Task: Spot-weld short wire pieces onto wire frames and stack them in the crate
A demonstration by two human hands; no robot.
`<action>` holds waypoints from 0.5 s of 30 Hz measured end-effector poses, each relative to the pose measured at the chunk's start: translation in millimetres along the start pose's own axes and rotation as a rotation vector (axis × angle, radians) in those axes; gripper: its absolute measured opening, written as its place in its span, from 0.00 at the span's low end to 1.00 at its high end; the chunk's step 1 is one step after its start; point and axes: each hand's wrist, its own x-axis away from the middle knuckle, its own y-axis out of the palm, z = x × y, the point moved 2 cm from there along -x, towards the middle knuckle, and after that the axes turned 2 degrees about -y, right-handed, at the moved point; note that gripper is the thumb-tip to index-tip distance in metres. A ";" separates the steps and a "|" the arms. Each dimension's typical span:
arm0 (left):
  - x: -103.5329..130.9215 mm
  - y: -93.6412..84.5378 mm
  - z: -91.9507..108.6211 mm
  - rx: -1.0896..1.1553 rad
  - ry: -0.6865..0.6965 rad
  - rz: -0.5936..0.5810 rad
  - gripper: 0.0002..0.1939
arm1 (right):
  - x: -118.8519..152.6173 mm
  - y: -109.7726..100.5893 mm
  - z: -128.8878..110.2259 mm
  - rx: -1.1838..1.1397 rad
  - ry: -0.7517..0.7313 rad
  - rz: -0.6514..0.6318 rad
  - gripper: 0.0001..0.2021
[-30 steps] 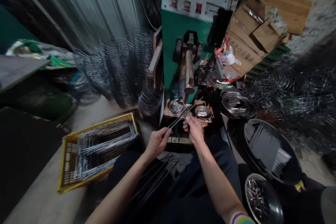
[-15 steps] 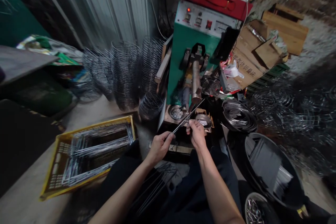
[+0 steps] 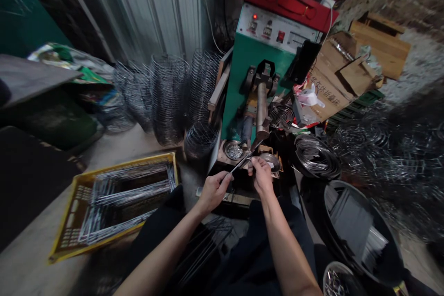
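Pinched in my left hand (image 3: pixel 215 190) is a thin metal rod (image 3: pixel 240 164), slanting up and away to the right. Its far end lies by the electrodes of a green spot-welding machine (image 3: pixel 262 115). My right hand (image 3: pixel 261 175) is closed, thumb against fingers, on a small metal piece (image 3: pixel 248 159) at the rod; the piece is too small to name. A round dish of small metal parts (image 3: pixel 234 150) sits left of the rod. To the right, a second dish (image 3: pixel 270 162) is partly hidden behind my right hand.
On the left, a yellow crate (image 3: pixel 78 212) holds bent wire frames. Stacks of wire rings (image 3: pixel 169 101) stand behind it. To the right are a black tub of flat strips (image 3: pixel 395 240), a small bucket of metal parts (image 3: pixel 335 266), a coiled bundle (image 3: pixel 317 157) and a cardboard box (image 3: pixel 333 78).
The view has shifted slightly, so the machine sits a little further right and lower. Both hands keep their grip, and the rod's far end now sits close under the upper electrode.
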 end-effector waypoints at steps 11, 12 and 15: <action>-5.2 -2.4 -2.2 -0.004 -0.012 -0.038 0.19 | -1.0 -0.5 0.3 0.031 0.045 0.017 0.17; -6.5 -2.1 -3.5 0.016 -0.007 -0.049 0.19 | -1.3 -1.0 -0.4 0.056 0.026 0.015 0.18; -13.8 0.5 -6.7 0.085 0.010 -0.079 0.19 | -4.6 -3.2 -3.7 0.089 -0.039 0.043 0.19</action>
